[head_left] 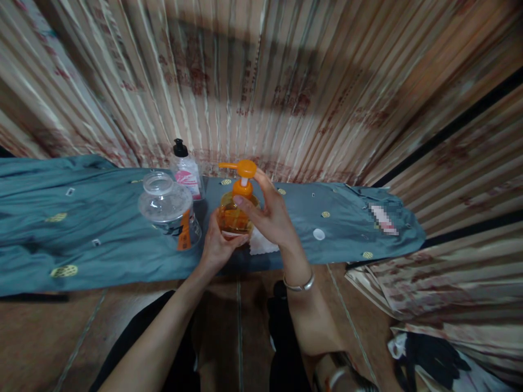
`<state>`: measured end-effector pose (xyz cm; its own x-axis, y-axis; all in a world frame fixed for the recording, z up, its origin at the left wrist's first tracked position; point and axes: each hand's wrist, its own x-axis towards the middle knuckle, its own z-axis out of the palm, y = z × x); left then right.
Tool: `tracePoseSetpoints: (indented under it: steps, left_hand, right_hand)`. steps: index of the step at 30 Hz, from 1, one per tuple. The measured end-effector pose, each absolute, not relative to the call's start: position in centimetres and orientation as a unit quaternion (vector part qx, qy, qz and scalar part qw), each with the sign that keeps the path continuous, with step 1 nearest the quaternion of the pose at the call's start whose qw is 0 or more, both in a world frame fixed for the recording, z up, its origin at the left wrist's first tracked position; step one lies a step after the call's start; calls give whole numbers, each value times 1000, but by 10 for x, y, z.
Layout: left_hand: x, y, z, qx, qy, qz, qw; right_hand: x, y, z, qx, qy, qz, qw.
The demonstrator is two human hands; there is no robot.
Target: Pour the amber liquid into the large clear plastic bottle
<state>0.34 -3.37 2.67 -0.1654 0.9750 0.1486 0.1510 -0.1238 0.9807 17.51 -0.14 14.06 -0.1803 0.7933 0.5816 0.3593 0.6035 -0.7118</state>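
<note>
Curling around a round, see-through pump bottle with golden liquid inside, the left hand cups its low side and the half-bent right hand holds it near the orange plastic pump. They hold it over wrinkly blue-green cloth, right of a wide-mouthed clear plastic jar and a black-topped bottle.

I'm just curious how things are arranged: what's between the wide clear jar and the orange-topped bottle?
In the head view, the left hand is between the clear jar and the orange-topped bottle, touching the bottle; teal cloth shows in the gap.
</note>
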Motion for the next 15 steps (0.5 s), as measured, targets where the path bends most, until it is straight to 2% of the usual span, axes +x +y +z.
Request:
tracePoseSetpoints:
  steps: [5,15]
  left_hand:
    - [2,-33,26,520,539,536,389]
    - [0,-32,26,527,542,542,368]
  right_hand:
    - [166,-1,136,-455,-695,193,523]
    - [177,-3,141,-399,-748,198,492]
